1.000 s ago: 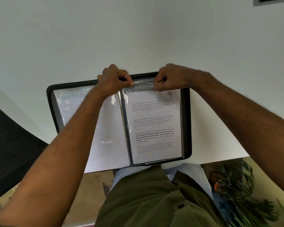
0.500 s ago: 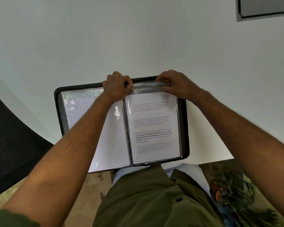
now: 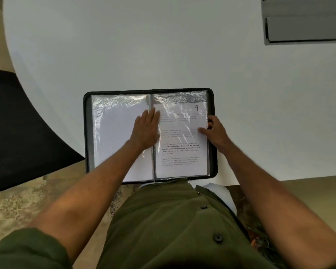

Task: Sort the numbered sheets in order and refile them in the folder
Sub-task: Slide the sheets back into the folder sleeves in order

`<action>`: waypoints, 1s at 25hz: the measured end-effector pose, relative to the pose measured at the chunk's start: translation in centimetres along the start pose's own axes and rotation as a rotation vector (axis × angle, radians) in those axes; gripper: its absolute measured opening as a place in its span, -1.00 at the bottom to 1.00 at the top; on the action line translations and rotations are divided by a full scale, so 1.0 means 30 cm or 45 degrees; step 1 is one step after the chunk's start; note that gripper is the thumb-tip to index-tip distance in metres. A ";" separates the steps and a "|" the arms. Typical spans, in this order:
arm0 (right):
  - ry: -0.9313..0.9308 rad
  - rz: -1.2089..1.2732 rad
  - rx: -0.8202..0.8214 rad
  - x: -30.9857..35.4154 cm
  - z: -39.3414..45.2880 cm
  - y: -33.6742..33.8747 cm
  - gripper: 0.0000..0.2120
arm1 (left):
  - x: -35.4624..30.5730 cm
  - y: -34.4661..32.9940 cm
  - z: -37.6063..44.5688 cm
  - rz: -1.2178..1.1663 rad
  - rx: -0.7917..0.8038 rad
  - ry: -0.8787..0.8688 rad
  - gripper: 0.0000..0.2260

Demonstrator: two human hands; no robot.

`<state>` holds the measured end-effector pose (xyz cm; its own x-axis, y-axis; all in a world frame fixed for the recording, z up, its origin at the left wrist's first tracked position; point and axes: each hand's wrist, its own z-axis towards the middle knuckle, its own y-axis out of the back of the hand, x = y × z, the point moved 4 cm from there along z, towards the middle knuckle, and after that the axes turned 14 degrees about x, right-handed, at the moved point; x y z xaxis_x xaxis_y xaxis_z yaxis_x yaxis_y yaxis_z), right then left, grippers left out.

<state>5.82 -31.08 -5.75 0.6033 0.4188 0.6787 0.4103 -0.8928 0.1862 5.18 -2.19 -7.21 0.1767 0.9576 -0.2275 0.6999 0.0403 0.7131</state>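
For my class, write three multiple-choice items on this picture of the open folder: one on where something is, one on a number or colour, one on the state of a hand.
1. Where does the folder lie?
A. On the white table
B. On the black chair
C. On the floor

2. Which number is handwritten on the sheet in the right sleeve?
A. 6
B. 9
C. 4

3. How is the left hand placed?
A. Curled in a fist above the table
B. Pinching the folder's top edge
C. Flat, fingers straight, across the folder's spine

Answers:
1 A, the folder's black border rests on the white tabletop.
2 B, a 9 stands at the sheet's top right corner.
3 C, its straight fingers press on the pages.
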 end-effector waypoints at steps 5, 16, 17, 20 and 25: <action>-0.097 0.186 0.084 -0.070 -0.119 -0.094 -0.71 | -0.038 -0.183 -0.222 -0.096 0.109 0.005 -0.23; -0.065 0.567 0.331 0.138 -0.224 -0.258 -0.65 | -0.017 -0.148 -0.326 -1.212 0.131 0.022 -0.59; -0.038 0.568 0.384 0.166 -0.227 -0.287 -0.66 | -0.011 -0.131 -0.335 -1.358 0.118 0.013 -0.61; 0.022 0.529 0.544 0.238 -0.228 -0.389 -0.69 | 0.024 -0.090 -0.379 -1.720 0.087 0.055 -0.66; -0.016 0.443 0.643 0.299 -0.201 -0.591 -0.65 | 0.141 -0.110 -0.437 -1.950 0.056 0.130 -0.35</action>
<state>-0.18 -12.49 1.30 0.7669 0.1216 0.6301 0.4591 -0.7900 -0.4064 -5.45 5.45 -1.84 -0.7549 0.0213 -0.6555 0.1796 0.9680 -0.1755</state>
